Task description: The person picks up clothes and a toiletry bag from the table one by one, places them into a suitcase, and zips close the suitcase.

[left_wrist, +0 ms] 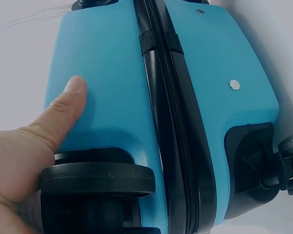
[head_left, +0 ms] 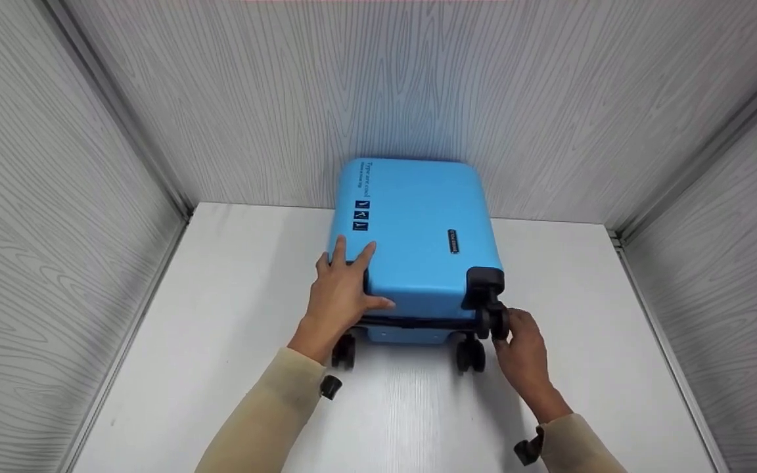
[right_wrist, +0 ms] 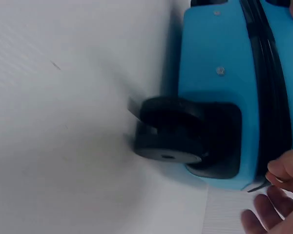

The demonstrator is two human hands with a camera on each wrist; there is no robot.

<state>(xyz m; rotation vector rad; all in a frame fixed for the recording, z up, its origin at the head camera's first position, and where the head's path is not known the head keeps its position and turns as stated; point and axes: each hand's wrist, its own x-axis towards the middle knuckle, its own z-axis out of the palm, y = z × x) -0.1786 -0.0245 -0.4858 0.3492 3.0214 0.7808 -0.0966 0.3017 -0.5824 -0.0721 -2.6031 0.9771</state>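
A light blue hard-shell suitcase (head_left: 418,217) lies flat, its wheel end facing me. My left hand (head_left: 342,289) rests with spread fingers on its near left corner; the thumb lies along the end panel beside a black wheel (left_wrist: 97,180). A black zipper seam (left_wrist: 178,112) runs around the shell's side. At the near right corner, my right hand (head_left: 526,351) is behind the upper right wheel (head_left: 493,318). In the right wrist view, its thumb and forefinger pinch at the zipper seam, on what looks like the zipper pull, mostly hidden by the fingers.
The suitcase lies on a white tabletop (head_left: 247,282), its far end close to the grey wood-grain back wall (head_left: 418,79). Similar panels stand at left and right. Two lower wheels, left (head_left: 344,351) and right (head_left: 470,355), stick out toward me.
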